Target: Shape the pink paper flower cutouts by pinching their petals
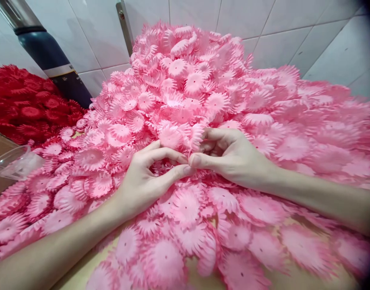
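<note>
A big heap of pink fringed fabric flower pieces (185, 205), many with a small dark hole at the centre, fills the middle of the view. My left hand (151, 173) and my right hand (230, 157) meet over it, thumbs almost touching. Between their fingertips is a pink petal piece (195, 139), upright and partly folded. The left thumb and forefinger are pinched at its lower edge. On the other side, the right thumb and curled fingers close on the same piece. Exactly where the fingertips press is partly hidden.
Red petal pieces (30, 110) lie piled at the left, behind a clear plastic cup (18, 161) and a cardboard box (0, 151). A dark blue bottle (54, 60) leans in view by the tiled wall (197, 14). Yellowish table surface (199, 270) shows at the front.
</note>
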`<state>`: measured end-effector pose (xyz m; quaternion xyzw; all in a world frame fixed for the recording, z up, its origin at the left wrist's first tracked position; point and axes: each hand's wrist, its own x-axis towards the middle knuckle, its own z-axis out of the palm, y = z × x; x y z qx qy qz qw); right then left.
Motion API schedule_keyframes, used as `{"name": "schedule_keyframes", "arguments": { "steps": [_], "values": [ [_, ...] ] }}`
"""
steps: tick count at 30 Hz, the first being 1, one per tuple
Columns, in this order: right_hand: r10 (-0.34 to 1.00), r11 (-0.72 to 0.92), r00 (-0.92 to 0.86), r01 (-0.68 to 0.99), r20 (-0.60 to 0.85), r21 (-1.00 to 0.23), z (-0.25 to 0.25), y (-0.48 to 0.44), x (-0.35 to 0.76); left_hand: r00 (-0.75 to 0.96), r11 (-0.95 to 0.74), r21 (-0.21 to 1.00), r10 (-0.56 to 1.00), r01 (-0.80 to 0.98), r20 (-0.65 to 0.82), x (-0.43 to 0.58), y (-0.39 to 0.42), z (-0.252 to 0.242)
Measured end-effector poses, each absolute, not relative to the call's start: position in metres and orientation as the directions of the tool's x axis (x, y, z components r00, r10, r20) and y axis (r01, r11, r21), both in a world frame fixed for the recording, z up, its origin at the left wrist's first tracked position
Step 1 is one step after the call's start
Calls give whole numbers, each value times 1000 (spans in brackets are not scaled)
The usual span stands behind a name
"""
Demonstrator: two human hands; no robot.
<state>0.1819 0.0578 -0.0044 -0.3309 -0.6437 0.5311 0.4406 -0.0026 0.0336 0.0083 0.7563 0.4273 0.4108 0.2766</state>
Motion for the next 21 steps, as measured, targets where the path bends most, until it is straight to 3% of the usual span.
{"name": "schedule_keyframes", "arguments": {
  "steps": [8,16,18,21],
  "values": [
    [889,44,-439,-203,132,-978,-6,61,184,231,-437,844,896,311,379,-6,35,5],
    [905,-25,-409,-331,119,-943,-11,66,184,-30,-445,891,893,91,449,-2,40,0],
    [901,-21,-414,-342,130,-939,-10,66,184,-170,-424,905,891,20,421,-4,46,-1],
    [893,-20,-431,-325,129,-945,-9,65,185,-241,-356,934,908,-17,342,-8,53,-1]
  ]
}}
